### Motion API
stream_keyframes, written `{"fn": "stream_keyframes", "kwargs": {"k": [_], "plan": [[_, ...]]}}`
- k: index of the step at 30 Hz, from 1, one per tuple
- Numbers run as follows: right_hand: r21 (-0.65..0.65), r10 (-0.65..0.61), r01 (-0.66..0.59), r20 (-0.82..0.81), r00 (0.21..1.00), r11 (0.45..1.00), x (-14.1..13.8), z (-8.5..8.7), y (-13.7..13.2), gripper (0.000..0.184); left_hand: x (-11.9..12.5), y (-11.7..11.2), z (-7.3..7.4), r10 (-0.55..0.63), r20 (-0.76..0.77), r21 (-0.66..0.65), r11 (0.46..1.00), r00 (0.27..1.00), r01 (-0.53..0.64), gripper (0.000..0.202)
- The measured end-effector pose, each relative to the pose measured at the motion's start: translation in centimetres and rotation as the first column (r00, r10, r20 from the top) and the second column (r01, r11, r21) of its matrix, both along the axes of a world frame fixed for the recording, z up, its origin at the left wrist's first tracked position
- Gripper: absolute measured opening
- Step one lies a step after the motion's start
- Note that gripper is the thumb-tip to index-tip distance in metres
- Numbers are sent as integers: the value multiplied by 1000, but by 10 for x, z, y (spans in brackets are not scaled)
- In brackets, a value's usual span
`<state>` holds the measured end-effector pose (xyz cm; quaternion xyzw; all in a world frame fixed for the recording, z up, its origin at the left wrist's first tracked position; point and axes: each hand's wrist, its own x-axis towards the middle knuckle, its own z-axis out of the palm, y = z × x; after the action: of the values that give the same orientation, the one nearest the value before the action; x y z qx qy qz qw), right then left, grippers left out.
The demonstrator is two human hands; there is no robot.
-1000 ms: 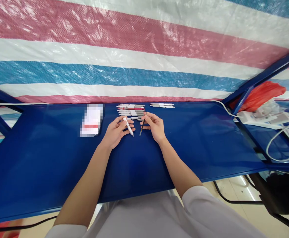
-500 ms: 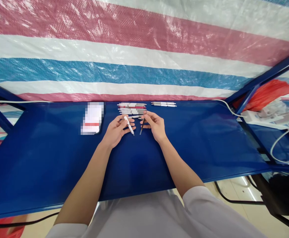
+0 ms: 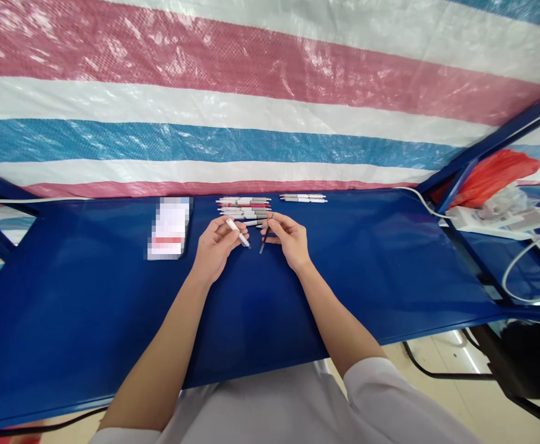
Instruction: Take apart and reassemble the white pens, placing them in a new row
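My left hand (image 3: 216, 245) is closed around a white pen barrel (image 3: 237, 232) whose tip points right and down. My right hand (image 3: 290, 237) pinches a thin dark refill (image 3: 265, 239) that hangs slanting toward the barrel's tip, a small gap apart. Both hands hover over the blue table (image 3: 89, 296) near its far edge. Just behind them lies a row of several white, grey and red pens (image 3: 244, 207). Two more pens (image 3: 303, 198) lie apart to the right of that row.
A white blurred card or packet (image 3: 168, 227) lies left of my hands. At the right, beyond the table's end, sit a white power strip (image 3: 468, 217), cables (image 3: 529, 265) and an orange bag (image 3: 492, 172). A striped tarp (image 3: 251, 105) hangs behind the table.
Both hands stayed in place. The barrel in my left hand tilted a little flatter and nearer the refill's tip. The view shifted slightly.
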<state>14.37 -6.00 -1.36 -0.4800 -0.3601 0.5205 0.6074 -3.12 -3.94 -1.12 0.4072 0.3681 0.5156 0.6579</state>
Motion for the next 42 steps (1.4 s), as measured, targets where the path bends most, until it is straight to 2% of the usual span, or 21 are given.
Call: {"fn": "stream_keyframes", "kwargs": {"k": [7,15,23,37,42], "plan": [[3,-65,65,27,998,998,-2,4,-2,37,-1,-2,1,79,-196,231,973,977,-33,31],[1,-58,58,17,998,998,-3,6,-3,35,0,-10,8,146,-329,304,952,933,-42,20],[5,-71,71,14,997,997,-2,5,-2,35,3,-12,6,156,-387,416,909,909,22,10],[-13,-50,50,-2,999,999,-4,5,-2,38,2,-13,7,144,-444,424,903,885,66,10],[-20,-41,41,3,999,999,-5,5,-1,40,2,-12,8,111,-325,300,954,939,-9,24]]}}
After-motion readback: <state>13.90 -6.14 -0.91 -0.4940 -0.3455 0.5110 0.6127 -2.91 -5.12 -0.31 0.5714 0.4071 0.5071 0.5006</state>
